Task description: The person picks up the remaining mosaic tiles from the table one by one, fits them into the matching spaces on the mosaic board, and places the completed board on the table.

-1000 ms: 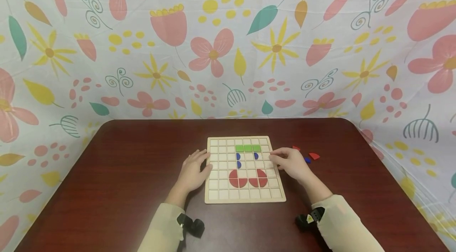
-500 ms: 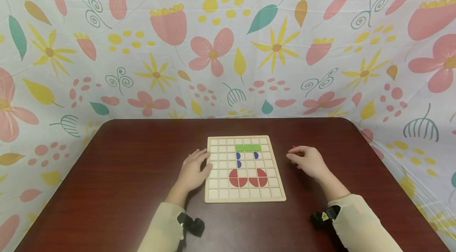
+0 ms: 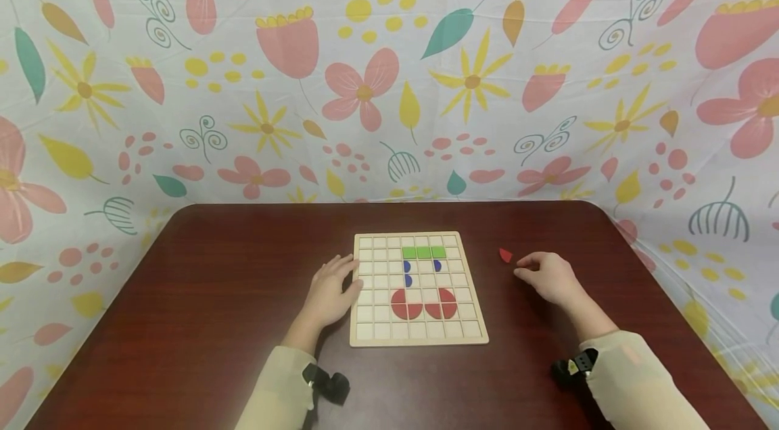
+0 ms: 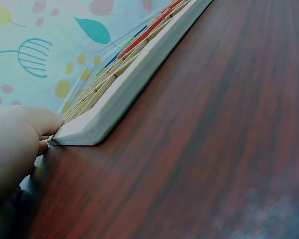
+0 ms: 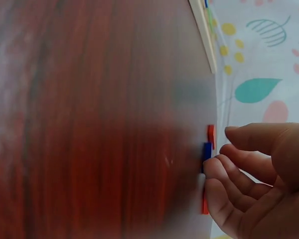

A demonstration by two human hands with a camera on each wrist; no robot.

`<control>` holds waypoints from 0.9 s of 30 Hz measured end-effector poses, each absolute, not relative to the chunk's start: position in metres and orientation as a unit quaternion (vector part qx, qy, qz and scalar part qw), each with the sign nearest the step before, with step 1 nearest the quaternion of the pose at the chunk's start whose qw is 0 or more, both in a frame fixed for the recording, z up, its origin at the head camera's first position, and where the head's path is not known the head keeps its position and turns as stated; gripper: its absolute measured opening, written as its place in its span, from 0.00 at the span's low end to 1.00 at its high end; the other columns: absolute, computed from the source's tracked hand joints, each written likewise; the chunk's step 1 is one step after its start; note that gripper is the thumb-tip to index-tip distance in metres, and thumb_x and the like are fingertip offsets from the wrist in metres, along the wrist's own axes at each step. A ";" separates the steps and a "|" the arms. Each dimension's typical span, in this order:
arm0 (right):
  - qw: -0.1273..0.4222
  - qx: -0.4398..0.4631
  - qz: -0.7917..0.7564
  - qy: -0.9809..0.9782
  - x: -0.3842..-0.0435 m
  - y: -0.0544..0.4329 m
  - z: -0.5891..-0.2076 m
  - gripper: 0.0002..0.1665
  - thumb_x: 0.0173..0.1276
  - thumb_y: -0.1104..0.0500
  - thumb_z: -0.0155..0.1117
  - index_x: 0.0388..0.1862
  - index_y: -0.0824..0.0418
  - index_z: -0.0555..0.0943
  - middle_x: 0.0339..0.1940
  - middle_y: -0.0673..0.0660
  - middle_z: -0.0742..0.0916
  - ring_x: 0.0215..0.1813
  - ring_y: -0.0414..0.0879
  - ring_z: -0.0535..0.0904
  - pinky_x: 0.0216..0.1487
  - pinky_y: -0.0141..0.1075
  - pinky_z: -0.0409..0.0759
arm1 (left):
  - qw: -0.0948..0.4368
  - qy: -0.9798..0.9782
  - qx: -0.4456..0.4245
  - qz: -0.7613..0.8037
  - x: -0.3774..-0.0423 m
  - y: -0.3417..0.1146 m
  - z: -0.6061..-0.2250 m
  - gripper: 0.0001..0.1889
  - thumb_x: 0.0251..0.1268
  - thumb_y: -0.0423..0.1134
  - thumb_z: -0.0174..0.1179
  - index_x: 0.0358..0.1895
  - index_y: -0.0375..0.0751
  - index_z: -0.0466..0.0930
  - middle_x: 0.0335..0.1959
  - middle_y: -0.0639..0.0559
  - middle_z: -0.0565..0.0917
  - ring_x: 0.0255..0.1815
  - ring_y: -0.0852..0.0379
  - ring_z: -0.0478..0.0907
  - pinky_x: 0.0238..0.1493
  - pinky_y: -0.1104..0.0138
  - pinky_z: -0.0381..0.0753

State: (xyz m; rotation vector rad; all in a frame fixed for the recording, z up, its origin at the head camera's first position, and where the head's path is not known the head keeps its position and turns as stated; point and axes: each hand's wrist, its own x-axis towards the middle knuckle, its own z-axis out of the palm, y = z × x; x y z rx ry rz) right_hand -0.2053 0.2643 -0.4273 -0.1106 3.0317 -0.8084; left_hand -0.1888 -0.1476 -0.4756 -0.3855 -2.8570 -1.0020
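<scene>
A square wooden grid board [image 3: 381, 330] lies mid-table, with green squares [image 3: 423, 252], blue half-discs [image 3: 408, 280] and red quarter-discs [image 3: 415, 312] set in its cells. My left hand [image 3: 328, 291] rests at the board's left edge, fingers relaxed. Over the loose pieces right of the board, my right hand [image 3: 548, 278] has its thumb and fingers apart and loosely bent. The right wrist view shows fingertips right at a blue piece [image 5: 207, 151] and a red piece [image 5: 205, 201]; in the head view the hand hides these.
One loose red quarter-disc [image 3: 505, 255] lies between the board and my right hand. The dark red-brown table [image 3: 201, 322] has rounded far corners, and a flowered cloth [image 3: 365, 166] hangs behind it. Each wrist wears a black camera [image 3: 328, 386].
My right hand has moved right from the board's right edge to the loose pieces, covering some of them and leaving one red piece showing. The left hand and the board stay put.
</scene>
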 end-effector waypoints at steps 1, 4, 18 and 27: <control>0.005 -0.035 -0.255 0.966 -0.205 0.265 -0.427 0.15 0.61 0.57 0.64 0.42 0.67 0.83 0.34 0.62 0.87 0.35 0.50 0.80 0.33 0.38 0.76 | 0.044 -0.935 -0.126 -0.329 -0.189 -0.148 -0.476 0.24 0.67 0.46 0.53 0.64 0.42 0.72 0.68 0.45 0.69 0.73 0.43 0.58 0.71 0.43 0.52; 0.024 -0.030 -0.253 0.967 -0.206 0.267 -0.426 0.16 0.61 0.58 0.64 0.43 0.69 0.82 0.33 0.61 0.87 0.35 0.51 0.81 0.33 0.40 0.77 | 0.044 -0.936 -0.128 -0.326 -0.189 -0.149 -0.476 0.24 0.68 0.46 0.53 0.64 0.42 0.72 0.68 0.45 0.69 0.73 0.43 0.58 0.71 0.43 0.52; 0.051 -0.022 -0.227 0.972 -0.210 0.274 -0.425 0.11 0.59 0.63 0.65 0.38 0.70 0.82 0.29 0.61 0.86 0.31 0.47 0.79 0.29 0.37 0.76 | 0.047 -0.935 -0.131 -0.327 -0.190 -0.148 -0.475 0.24 0.67 0.46 0.53 0.64 0.42 0.72 0.68 0.45 0.69 0.73 0.42 0.58 0.71 0.43 0.53; 0.064 -0.027 -0.217 0.974 -0.211 0.271 -0.421 0.11 0.60 0.61 0.65 0.37 0.70 0.83 0.31 0.62 0.85 0.33 0.50 0.78 0.33 0.43 0.78 | 0.043 -0.935 -0.130 -0.327 -0.189 -0.148 -0.474 0.24 0.67 0.46 0.53 0.64 0.42 0.72 0.68 0.45 0.69 0.73 0.42 0.58 0.72 0.44 0.52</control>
